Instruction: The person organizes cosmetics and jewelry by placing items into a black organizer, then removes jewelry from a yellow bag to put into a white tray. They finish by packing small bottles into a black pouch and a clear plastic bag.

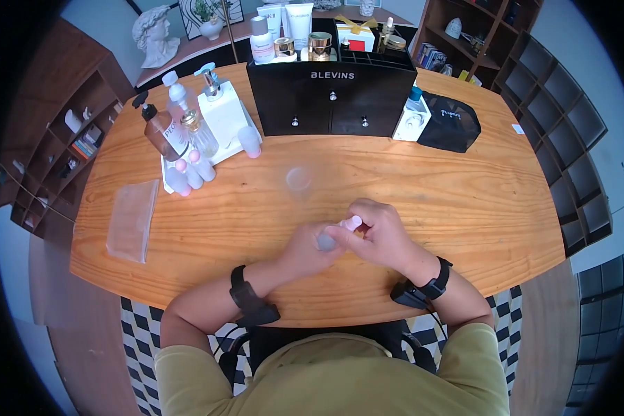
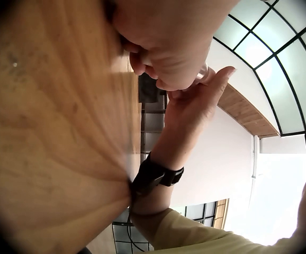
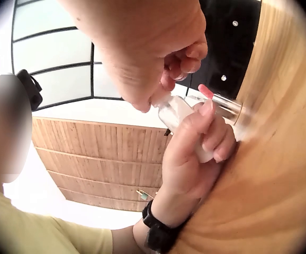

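Note:
My left hand [image 1: 304, 248] holds a small translucent bottle [image 1: 326, 241] with its fingers wrapped round the body, low over the table's front half. My right hand [image 1: 380, 234] pinches the pink cap [image 1: 353, 222] at the bottle's top end. In the right wrist view the bottle [image 3: 175, 114] lies tilted in the left fingers, and the right fingertips cover most of its neck. Beyond the hands stands a clear cylinder [image 3: 228, 109], with a pink piece [image 3: 206, 91] showing at its upper end. The left wrist view has the bottle mostly hidden behind the hand.
At the left a white tray [image 1: 168, 182] carries pump bottles and small pink-capped bottles. A clear pouch [image 1: 132, 222] lies in front of it. At the back stands a black drawer box [image 1: 333, 97] full of cosmetics, with a white box [image 1: 412, 119] and a black bag [image 1: 452, 123] beside it.

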Demonstrator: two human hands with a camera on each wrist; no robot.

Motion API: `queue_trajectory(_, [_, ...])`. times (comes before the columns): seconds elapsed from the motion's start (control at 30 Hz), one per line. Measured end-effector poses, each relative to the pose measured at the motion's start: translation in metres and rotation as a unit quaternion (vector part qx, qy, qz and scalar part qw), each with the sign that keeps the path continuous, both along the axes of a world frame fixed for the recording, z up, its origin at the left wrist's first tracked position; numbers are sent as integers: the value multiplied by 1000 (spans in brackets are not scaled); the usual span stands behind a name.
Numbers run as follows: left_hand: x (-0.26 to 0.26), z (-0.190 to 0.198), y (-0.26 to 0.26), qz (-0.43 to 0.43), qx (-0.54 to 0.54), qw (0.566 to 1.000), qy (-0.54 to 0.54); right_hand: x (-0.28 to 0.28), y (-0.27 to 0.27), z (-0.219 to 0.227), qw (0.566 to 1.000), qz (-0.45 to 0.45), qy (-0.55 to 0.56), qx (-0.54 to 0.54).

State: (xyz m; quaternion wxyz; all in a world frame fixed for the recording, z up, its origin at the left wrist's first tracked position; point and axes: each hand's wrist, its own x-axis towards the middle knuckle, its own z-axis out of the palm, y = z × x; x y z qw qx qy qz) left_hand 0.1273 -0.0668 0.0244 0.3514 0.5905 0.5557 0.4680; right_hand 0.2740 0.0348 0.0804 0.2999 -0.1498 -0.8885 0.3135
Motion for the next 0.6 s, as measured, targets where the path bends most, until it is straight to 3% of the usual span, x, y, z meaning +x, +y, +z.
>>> queue_trajectory(0.13, [-1, 2, -1, -6, -29, 999, -13, -3, -4, 5, 998, 6, 51, -29])
queue_trajectory(0.23, [1, 7, -1, 12, -20, 1000, 3, 1, -2, 1, 1000, -21, -10, 5])
queue_trajectory(0.33, [1, 1, 0, 7, 20, 1000, -8, -2, -3, 1, 1000, -13, 16, -10])
queue_trajectory(0.43, [-3, -9, 1, 4, -30, 1000, -3, -3, -7, 12, 998, -24, 47, -27])
queue_trajectory(0.6, [2, -3, 1, 22, 20, 999, -17, 0, -2, 2, 1000, -11, 15, 5])
